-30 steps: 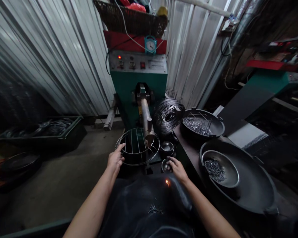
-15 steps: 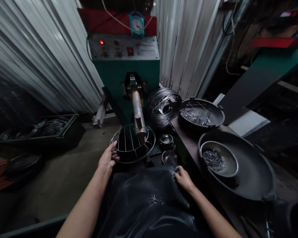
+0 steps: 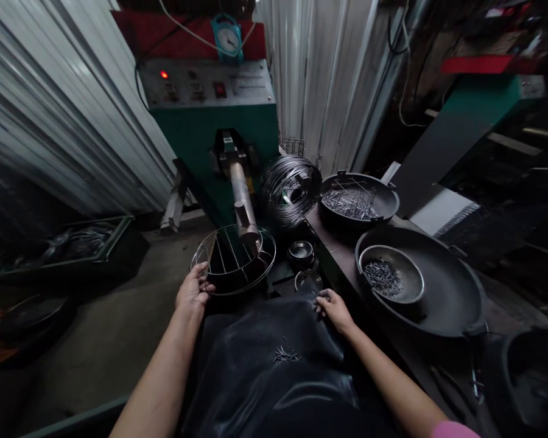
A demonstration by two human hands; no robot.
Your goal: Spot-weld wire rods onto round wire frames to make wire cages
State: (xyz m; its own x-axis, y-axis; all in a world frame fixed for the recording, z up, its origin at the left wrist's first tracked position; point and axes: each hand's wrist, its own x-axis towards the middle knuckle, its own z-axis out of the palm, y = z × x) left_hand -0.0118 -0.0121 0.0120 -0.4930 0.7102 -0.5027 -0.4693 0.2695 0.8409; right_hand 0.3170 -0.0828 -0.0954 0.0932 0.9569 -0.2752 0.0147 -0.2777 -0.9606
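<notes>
My left hand (image 3: 195, 288) is closed on the near left rim of a round wire rack (image 3: 237, 268), thumb and fingers pinching the wire. The rack lies tilted beneath the metal cylinder (image 3: 243, 204) of a green machine, whose pointed tip meets the rack's right part. Over the right edge of a black apron (image 3: 256, 389), my right hand (image 3: 335, 310) is held with thumb and fingers pressed together. Whatever those fingertips hold is too small and dark to make out. A little pile of short bent wire pieces (image 3: 287, 353) rests on the apron in my lap.
Small metal bowls (image 3: 301, 249) stand right of the rack, below a wire coil (image 3: 292, 191). Farther right are a pan of wire parts (image 3: 351, 204) and a big black pan (image 3: 456, 292) holding a bowl of short wires (image 3: 383, 278). A green bin (image 3: 119, 237) sits left.
The whole scene has shifted left in the picture as the head turned. My right hand has risen slightly from the apron's edge. My left hand keeps its hold on the rack.
</notes>
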